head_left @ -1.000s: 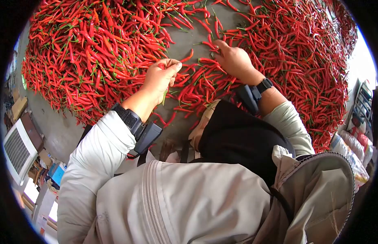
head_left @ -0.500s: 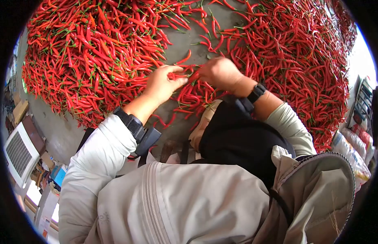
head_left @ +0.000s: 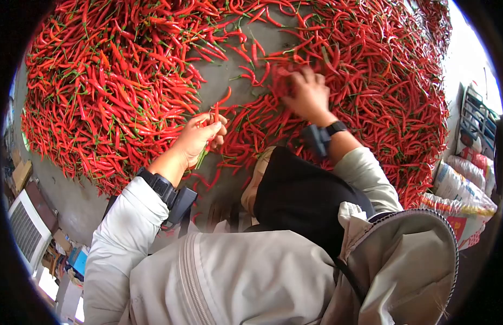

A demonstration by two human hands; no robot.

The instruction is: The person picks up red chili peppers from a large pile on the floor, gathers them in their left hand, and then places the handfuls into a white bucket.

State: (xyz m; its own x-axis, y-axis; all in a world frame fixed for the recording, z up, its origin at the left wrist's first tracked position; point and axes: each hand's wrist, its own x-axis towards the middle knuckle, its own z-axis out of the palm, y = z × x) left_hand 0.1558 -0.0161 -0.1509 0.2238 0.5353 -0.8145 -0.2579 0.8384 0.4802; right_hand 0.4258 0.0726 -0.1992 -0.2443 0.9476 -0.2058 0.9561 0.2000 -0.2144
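My left hand (head_left: 204,135) is closed around a few red chilies, one tip poking up above the fingers and green stems hanging below the palm. It is beside the right edge of the large left heap of red chilies (head_left: 116,97). My right hand (head_left: 308,95) is over the near-left edge of the right heap (head_left: 381,103), fingers spread, with blurred red chilies at the fingertips. Between the hands, loose chilies (head_left: 246,127) lie on the grey floor (head_left: 216,81).
My shoe (head_left: 254,184) and dark trouser leg (head_left: 300,189) are below the loose chilies. White sacks (head_left: 462,187) and a blue rack (head_left: 476,119) stand at the right. A white grille frame (head_left: 29,230) and assorted boxes are at the lower left.
My hands have moved apart. The right one went to the right heap and its fingers spread; the left one drew back, with chilies in its grip. The view has shifted slightly.
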